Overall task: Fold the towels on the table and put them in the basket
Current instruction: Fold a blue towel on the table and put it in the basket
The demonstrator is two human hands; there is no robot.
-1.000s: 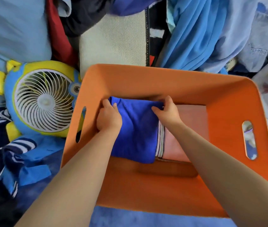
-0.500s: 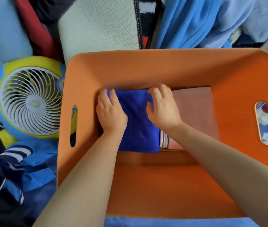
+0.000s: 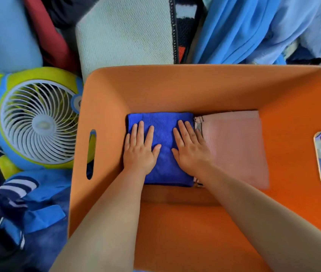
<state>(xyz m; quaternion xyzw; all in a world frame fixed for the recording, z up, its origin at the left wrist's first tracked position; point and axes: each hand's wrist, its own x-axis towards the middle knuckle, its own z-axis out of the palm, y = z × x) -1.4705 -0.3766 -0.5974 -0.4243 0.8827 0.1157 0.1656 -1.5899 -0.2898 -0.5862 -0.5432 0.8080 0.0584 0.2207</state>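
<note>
Orange basket (image 3: 185, 89) amid piled blue clothes (image 3: 240, 28), toy fan (image 3: 38, 122) at its left, folded blue towel (image 3: 163, 126) on basket floor beside pink towel (image 3: 234, 146), my left hand (image 3: 139, 152) and right hand (image 3: 190, 150) flat, fingers straight, pressing blue towel.

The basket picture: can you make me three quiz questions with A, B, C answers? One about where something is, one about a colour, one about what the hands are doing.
1. Where is the blue towel?
A. In the basket
B. On the fan
C. Outside the basket

2. What colour is the towel beside the blue one?
A. Green
B. Pink
C. Black

3. What are the left hand and right hand doing?
A. Making fists
B. Lifting the basket
C. Pressing flat on the blue towel

Answers: 1 A, it lies on the basket floor. 2 B, the folded towel on its right is pink. 3 C, straight fingers rest on the towel.
</note>
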